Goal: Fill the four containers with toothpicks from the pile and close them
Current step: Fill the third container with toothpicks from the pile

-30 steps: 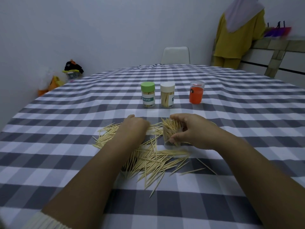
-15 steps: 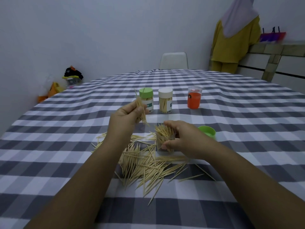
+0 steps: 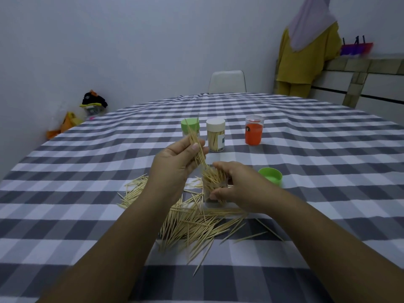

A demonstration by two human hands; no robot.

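The left hand (image 3: 175,165) pinched a toothpick bundle (image 3: 196,144) over the clear container (image 3: 213,186) (nearly full); the right hand (image 3: 236,189) gripped it, apparently for steadiness.

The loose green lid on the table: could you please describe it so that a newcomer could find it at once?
Start from the checked tablecloth and find the right hand gripping the open container. Just right of that hand lies the loose green lid, hollow side up. Unlike the green cap farther back, it sits on no container.
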